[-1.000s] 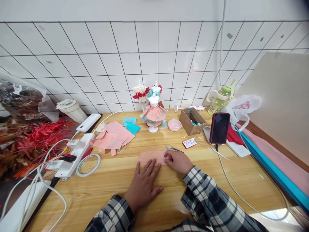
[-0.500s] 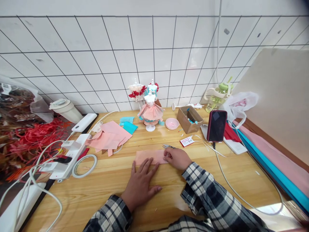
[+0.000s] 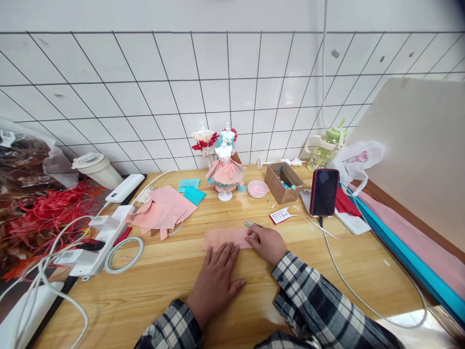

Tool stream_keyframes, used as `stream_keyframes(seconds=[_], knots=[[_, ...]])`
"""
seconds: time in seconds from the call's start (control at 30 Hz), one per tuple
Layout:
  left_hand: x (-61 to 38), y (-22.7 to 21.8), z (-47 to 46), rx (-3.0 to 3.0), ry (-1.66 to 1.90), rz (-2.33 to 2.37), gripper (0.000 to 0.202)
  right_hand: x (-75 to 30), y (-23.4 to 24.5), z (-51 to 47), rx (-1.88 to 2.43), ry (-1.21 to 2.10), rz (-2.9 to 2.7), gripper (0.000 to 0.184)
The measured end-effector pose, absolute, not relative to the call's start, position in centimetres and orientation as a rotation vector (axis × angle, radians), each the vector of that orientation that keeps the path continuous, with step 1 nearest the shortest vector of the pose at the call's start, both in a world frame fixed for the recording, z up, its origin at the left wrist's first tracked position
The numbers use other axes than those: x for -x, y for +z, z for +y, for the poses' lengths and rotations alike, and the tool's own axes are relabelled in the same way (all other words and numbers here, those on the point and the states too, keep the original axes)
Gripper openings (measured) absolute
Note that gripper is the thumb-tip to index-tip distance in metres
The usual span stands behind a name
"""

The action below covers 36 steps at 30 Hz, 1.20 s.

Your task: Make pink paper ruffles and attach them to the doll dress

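A folded strip of pink paper (image 3: pixel 221 237) lies flat on the wooden table (image 3: pixel 174 286). My left hand (image 3: pixel 216 281) rests flat with its fingers stretched out, the fingertips on the strip's near edge. My right hand (image 3: pixel 268 244) presses on the strip's right end with bent fingers. Small scissors (image 3: pixel 252 224) lie just beyond my right hand. Both sleeves are plaid.
Loose pink and teal sheets (image 3: pixel 165 207), a tape roll (image 3: pixel 124 247) and a power strip (image 3: pixel 98 237) lie at left. Doll-dress mannequins (image 3: pixel 225 167), a pink dish (image 3: pixel 257 188), a cardboard box (image 3: pixel 283 182) and an upright phone (image 3: pixel 324 192) stand behind. A cable (image 3: pixel 363 300) runs right.
Both hands stay on the pink strip; the left fingers have drawn slightly together. The view shifted a little.
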State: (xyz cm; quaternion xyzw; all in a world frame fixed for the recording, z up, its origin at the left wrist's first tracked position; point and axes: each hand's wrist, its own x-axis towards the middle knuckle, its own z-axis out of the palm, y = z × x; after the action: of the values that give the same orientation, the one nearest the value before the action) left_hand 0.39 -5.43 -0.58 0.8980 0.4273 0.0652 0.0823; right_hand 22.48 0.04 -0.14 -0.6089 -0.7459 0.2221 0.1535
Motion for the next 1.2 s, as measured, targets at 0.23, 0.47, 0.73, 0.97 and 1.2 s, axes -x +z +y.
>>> stream_keyframes(seconds=[0.23, 0.47, 0.73, 0.97, 1.2], knots=[[-0.2, -0.4, -5.5, -2.648, 0.138, 1.330, 0.075, -23.7, -0.8, -0.8, 1.623, 0.720, -1.883, 0.032], [-0.1, -0.6, -5.5, -2.638, 0.157, 1.344, 0.075, -22.8, -1.0, -0.6, 1.646, 0.736, -1.903, 0.041], [-0.4, -0.5, -5.3, -2.603, 0.079, 1.405, 0.072, -22.6, -0.9, -0.7, 1.687, 0.586, -1.979, 0.041], [-0.3, -1.1, -5.6, -2.609, 0.111, 1.409, 0.071, -21.5, -0.5, -4.2, 1.469, 0.130, -2.286, 0.044], [-0.4, -1.1, -5.6, -2.610, 0.113, 1.425, 0.073, -21.4, -1.9, -5.6, 1.558, 0.123, -2.444, 0.050]])
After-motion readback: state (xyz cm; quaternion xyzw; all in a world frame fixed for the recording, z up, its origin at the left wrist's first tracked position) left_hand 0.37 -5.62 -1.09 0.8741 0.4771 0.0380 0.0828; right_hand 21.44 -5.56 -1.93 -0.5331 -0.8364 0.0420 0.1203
